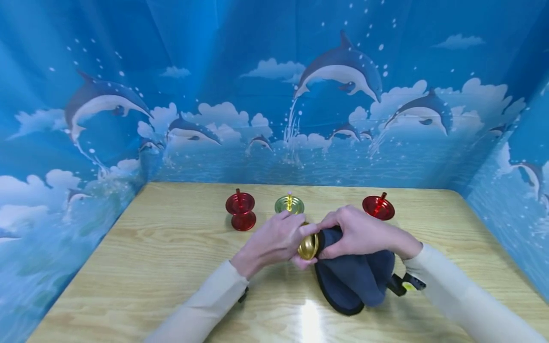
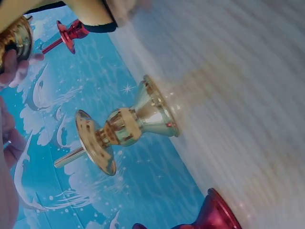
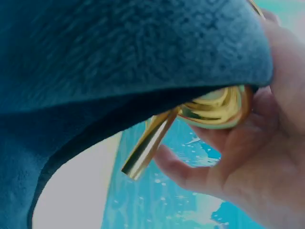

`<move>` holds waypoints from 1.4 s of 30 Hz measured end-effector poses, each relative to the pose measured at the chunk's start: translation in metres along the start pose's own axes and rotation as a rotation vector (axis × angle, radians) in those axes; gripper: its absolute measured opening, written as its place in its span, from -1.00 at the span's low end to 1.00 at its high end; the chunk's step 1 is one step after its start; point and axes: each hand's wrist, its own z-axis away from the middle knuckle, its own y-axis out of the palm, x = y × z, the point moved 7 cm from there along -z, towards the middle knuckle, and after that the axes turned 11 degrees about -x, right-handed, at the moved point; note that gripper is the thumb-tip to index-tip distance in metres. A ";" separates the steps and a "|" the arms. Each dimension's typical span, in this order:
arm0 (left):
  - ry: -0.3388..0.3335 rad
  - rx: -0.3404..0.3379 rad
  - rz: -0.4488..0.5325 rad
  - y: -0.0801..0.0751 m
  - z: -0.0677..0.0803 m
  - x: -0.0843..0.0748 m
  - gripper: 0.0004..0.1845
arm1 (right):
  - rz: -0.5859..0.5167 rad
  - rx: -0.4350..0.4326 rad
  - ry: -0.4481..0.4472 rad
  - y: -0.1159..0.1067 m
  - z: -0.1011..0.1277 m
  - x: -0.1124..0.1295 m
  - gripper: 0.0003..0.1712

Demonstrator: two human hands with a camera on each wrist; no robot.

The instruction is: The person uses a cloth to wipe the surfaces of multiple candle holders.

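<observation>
My left hand (image 1: 276, 240) grips a shiny gold candlestick (image 1: 308, 246) above the middle of the table. Pinched in my right hand (image 1: 364, 233) is a dark blue cloth (image 1: 353, 278) with black edging, held against the candlestick's right side; its loose part hangs down in folds. In the right wrist view the cloth (image 3: 143, 57) drapes over part of the candlestick, and a gold tube (image 3: 150, 145) sticks out below it. The left wrist view catches only an edge of the gold piece (image 2: 21, 38) and some fingers (image 2: 14, 69).
Behind the hands stands a greenish-gold candlestick (image 1: 289, 204), seen whole in the left wrist view (image 2: 126, 126). One red candlestick (image 1: 243, 221) is left of it; another red one (image 1: 379, 208) is to the right, partly hidden. A dolphin-print curtain (image 1: 257, 157) borders the wooden table (image 1: 171, 257).
</observation>
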 end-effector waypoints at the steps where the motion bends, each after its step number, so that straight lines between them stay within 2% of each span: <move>1: 0.012 -0.002 0.000 0.000 0.001 0.000 -0.35 | -0.031 0.025 0.022 0.001 0.000 -0.001 -0.55; 3: 0.030 -0.032 0.018 -0.002 0.002 0.000 -0.38 | -0.052 0.037 0.049 0.002 -0.001 -0.001 -0.52; 5: 0.046 -0.091 0.055 -0.004 0.004 0.001 -0.38 | -0.014 -0.004 0.059 0.002 0.000 0.002 -0.48; 8: 0.061 -0.206 0.124 -0.008 0.008 0.006 -0.30 | 0.112 -0.156 0.050 -0.003 0.002 0.012 -0.41; 12: 0.033 -0.308 0.184 -0.009 0.014 0.014 -0.42 | 0.253 -0.381 -0.034 -0.010 0.006 0.030 -0.28; 16: -0.060 -0.311 0.233 -0.008 0.017 0.019 -0.44 | 0.384 -0.554 -0.178 -0.015 0.010 0.045 -0.12; 19: -0.167 -0.278 0.290 -0.006 0.019 0.022 -0.39 | 0.466 -0.652 -0.291 -0.017 0.014 0.051 -0.20; 22: -0.278 -0.237 0.346 -0.004 0.020 0.026 -0.34 | 0.510 -0.692 -0.384 -0.018 0.017 0.055 -0.34; 24: -0.318 -0.221 0.368 -0.002 0.020 0.028 -0.33 | 0.530 -0.681 -0.404 -0.018 0.017 0.055 -0.40; 26: -0.330 -0.210 0.375 -0.001 0.021 0.027 -0.34 | 0.551 -0.650 -0.396 -0.017 0.016 0.054 -0.45; 29: -0.301 -0.216 0.351 -0.001 0.021 0.025 -0.39 | 0.582 -0.583 -0.345 -0.015 0.013 0.050 -0.48; 32: -0.234 -0.211 0.275 -0.002 0.018 0.021 -0.36 | 0.573 -0.507 -0.283 -0.012 0.010 0.046 -0.51; 34: -0.180 -0.204 0.228 -0.003 0.015 0.019 -0.28 | 0.518 -0.443 -0.234 -0.011 0.007 0.042 -0.54; 38: -0.085 -0.163 0.155 -0.004 0.010 0.014 -0.20 | 0.337 -0.277 -0.104 -0.012 -0.001 0.028 -0.58; 42: -0.004 -0.125 0.085 -0.003 0.009 0.008 -0.22 | 0.141 -0.078 0.030 -0.009 -0.006 0.009 -0.57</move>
